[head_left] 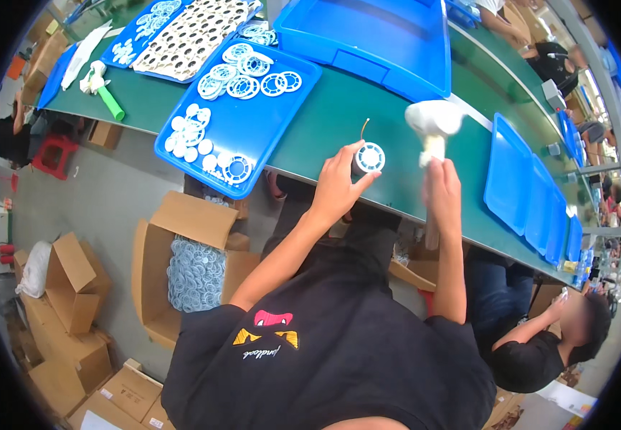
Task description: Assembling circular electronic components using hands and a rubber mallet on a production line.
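My left hand [338,185] grips a small round part [370,158] at the bench edge, thumb and fingers around its dark side. The part has a white slotted face, and a thin brownish wire [365,129] sticks up behind it. In my right hand [444,188] is a mallet [435,118] with a white head and a pale handle, slightly blurred. The mallet's head is raised to the right of the round part, apart from it. To the left, a blue tray [253,140] carries white slotted rings [241,87] and small white discs [187,136].
A large blue bin [368,64] stands at the back of the green bench [396,190]. Overlapping blue trays [515,175] lie right. Another mallet with a green handle [112,104] rests far left. An open carton of rings [197,276] sits below; a co-worker [540,351] is at right.
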### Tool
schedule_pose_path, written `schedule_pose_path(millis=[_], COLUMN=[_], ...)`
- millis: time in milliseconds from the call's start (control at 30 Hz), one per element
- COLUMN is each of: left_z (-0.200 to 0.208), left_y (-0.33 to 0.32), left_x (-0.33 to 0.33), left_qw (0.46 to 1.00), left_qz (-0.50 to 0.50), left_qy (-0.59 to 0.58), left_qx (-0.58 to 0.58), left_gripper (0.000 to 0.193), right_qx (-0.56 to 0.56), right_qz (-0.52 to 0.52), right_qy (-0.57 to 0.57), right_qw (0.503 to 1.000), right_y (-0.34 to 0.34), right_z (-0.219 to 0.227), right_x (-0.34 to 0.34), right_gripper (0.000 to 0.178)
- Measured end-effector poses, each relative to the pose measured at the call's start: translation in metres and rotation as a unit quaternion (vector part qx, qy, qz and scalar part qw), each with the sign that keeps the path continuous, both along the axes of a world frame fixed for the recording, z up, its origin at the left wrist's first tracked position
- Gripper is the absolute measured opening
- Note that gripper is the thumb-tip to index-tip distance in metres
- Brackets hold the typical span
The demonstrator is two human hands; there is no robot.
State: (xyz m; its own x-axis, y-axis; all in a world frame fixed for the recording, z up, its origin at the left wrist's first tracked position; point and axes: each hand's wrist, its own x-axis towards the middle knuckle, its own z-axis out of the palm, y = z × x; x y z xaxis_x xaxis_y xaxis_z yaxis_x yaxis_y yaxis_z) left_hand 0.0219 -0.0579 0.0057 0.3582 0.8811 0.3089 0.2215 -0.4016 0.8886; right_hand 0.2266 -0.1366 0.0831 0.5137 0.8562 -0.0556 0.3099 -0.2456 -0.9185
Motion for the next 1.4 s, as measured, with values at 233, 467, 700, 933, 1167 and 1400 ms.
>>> schedule_pose_path(millis=[233, 467, 700, 933, 1167, 1400], left_z=[-0.001, -0.002, -0.005, -0.008, -0.008, -0.002], left_y=[0.002, 0.009, 0.003, 0.004, 0.003, 0.006], left_x=[0.002, -0.002, 0.001, 0.006, 0.013, 0.016], left_qw=[0.999, 0.996, 1.000, 1.000, 0.999, 0.999], left_qz=[-0.007, -0.053, -0.018, -0.009, -0.019, -0.029], left_qy=[-0.031, -0.063, -0.019, -0.004, -0.027, -0.023], left_qx=[-0.008, -0.036, -0.012, 0.006, 0.000, -0.008], left_gripper=[0.064, 0.064, 0.074, 0.074, 0.074, 0.075], right_qx=[-0.011, 0.096, 0.011, -0.003, -0.029, -0.037], right_qz=[0.044, -0.015, 0.045, 0.021, 0.023, 0.026], right_qy=[0.191, 0.238, 0.075, 0.147, 0.130, 0.095], right_qw=[0.981, 0.967, 0.996, 0.989, 0.991, 0.994], right_y=[-0.042, -0.041, -0.044, -0.049, -0.048, -0.047], right_z=[-0.021, -0.022, -0.019, -0.032, -0.031, -0.036], right_x=[-0.034, -0.041, -0.040, -0.039, -0.045, -0.044], right_gripper=[0.046, 0.045, 0.038, 0.045, 0.040, 0.039])
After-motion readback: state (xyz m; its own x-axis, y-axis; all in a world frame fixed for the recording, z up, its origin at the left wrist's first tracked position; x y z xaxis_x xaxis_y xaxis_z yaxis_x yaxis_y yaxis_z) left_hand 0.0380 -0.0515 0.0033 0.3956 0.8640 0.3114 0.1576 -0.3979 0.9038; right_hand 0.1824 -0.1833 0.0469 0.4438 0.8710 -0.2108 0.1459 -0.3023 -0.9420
